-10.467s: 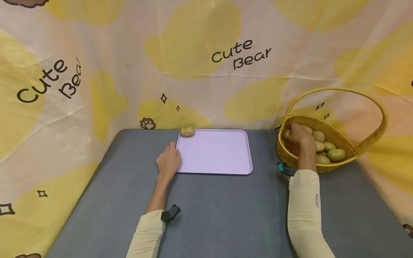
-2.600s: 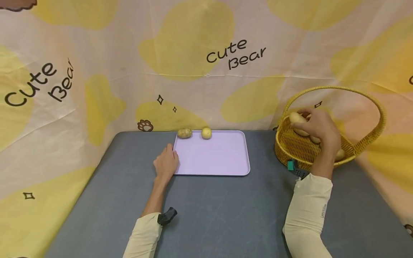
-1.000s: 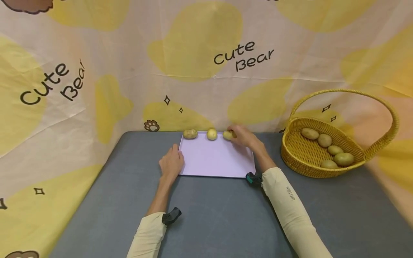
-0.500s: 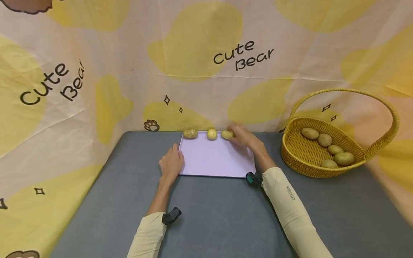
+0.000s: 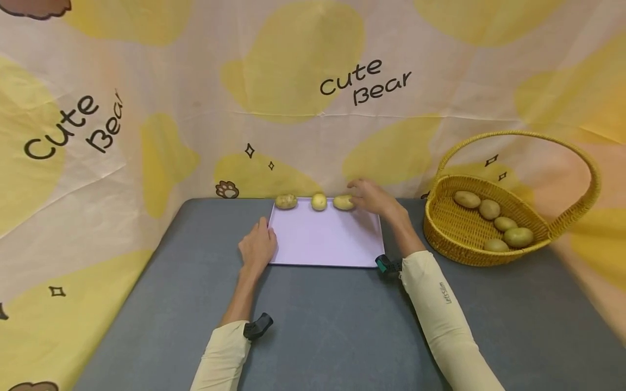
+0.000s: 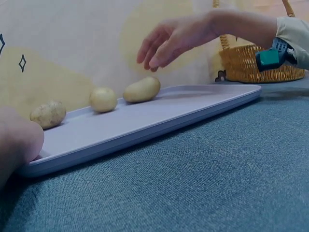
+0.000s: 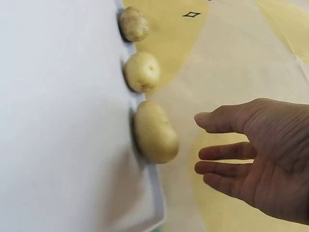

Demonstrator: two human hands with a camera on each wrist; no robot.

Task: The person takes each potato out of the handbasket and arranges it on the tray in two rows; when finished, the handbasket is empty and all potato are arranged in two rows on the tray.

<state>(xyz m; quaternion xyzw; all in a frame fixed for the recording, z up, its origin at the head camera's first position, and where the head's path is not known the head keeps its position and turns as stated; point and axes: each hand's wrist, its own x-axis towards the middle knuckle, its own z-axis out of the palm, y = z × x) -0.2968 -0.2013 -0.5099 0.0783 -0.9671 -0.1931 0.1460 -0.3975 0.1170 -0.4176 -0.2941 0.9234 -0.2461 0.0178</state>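
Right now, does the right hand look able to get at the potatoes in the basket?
Probably yes. The right hand holds nothing, and nothing tall stands between it and the basket on its right. The potatoes inside lie uncovered, and the arched handle leaves room to reach in beneath it.

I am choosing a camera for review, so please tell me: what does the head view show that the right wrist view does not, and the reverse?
Only the head view: the basket with five potatoes in it, and the left hand at the left edge of the tray.

Only the right wrist view: the palm side of the right hand, and a clear gap between its fingers and the nearest potato.

Both: the tray, the row of three potatoes along its far edge, the right hand and the patterned cloth.
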